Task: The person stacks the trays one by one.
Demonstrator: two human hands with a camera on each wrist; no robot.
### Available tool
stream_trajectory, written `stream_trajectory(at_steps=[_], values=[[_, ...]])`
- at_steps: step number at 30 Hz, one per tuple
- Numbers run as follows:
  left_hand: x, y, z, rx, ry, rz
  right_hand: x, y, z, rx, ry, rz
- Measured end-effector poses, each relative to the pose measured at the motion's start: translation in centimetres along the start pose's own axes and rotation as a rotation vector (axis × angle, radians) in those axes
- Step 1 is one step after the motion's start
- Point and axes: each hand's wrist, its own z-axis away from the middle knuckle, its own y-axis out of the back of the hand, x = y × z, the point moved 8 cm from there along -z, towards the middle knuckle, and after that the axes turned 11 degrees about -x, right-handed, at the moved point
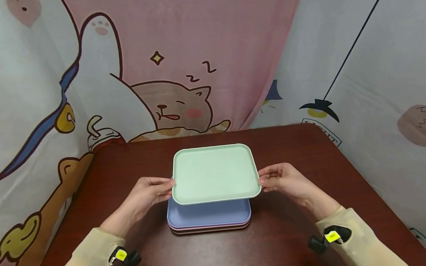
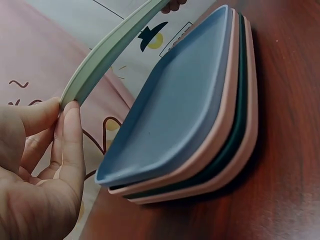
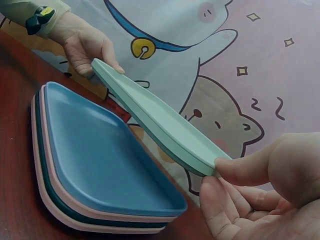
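A light green rectangular tray [image 1: 215,174] is held up above a stack of similar trays. My left hand [image 1: 149,195] pinches its left short edge between thumb and fingers. At the opposite short edge, my right hand [image 1: 286,185] pinches the tray the same way. Beneath it, a blue tray [image 2: 175,95] tops the stack on the table, apart from the green one. Under the blue come a pink tray [image 3: 67,192], a dark green tray [image 3: 60,202] and another pink tray [image 3: 52,212] at the bottom, as both wrist views show.
The stack rests on a dark reddish-brown wooden table [image 1: 135,160]. Cloth curtains printed with cartoon animals [image 1: 183,106] hang behind the table and along its sides. Each sleeve carries a wrist strap with a small black device [image 1: 133,258].
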Motion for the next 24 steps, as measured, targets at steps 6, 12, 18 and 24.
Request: stream_trajectory(at_steps=[6,12,18,24], values=[[-0.8,0.3,0.5,0.0,-0.006,0.011,0.8,-0.8,-0.4,-0.014,0.018,-0.009],[-1.5,0.5,0.8,0.005,-0.006,0.02,1.6,-1.3,-0.4,-0.024,0.014,-0.02],[-2.8,0.6,1.1,0.006,0.006,0.021,2.3,-1.9,-0.3,-0.036,-0.012,-0.021],[-3.9,0.6,1.3,0.0,0.007,0.045,3.0,-2.2,-0.4,-0.047,-0.023,-0.01]])
